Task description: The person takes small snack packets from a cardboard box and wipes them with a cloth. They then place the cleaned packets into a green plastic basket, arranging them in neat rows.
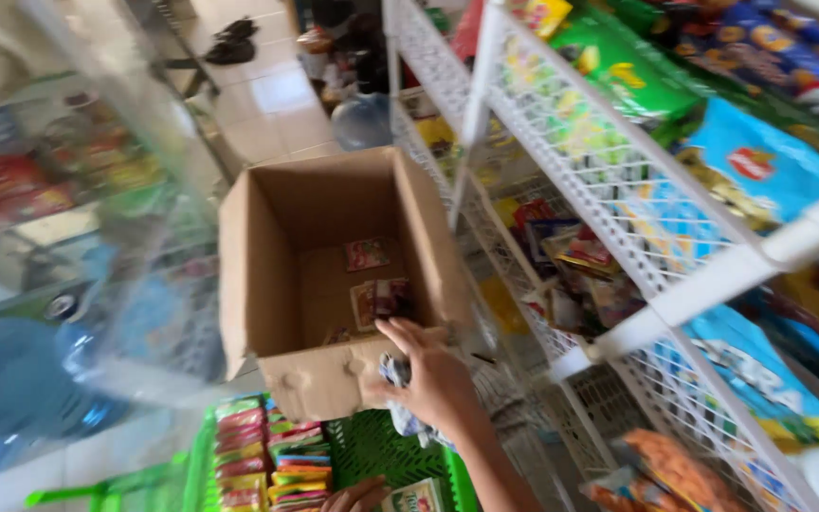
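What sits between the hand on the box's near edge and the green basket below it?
In the head view, the right hand holds a crumpled bundle of small packets against the cardboard box; that bundle hangs between the hand and the green basket.

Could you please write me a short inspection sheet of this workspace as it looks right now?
Surface: pale tiled floor.
Job's things: open cardboard box with a few sachets inside.
Clutter: green basket holding stacked sachet packs.
Hands: right hand at the box's near corner, gripping a crumpled packet; left hand barely visible at the basket, grip unclear.
Cables: nothing seen.
Surroundings: white wire shelves of snack bags, blue water jugs.
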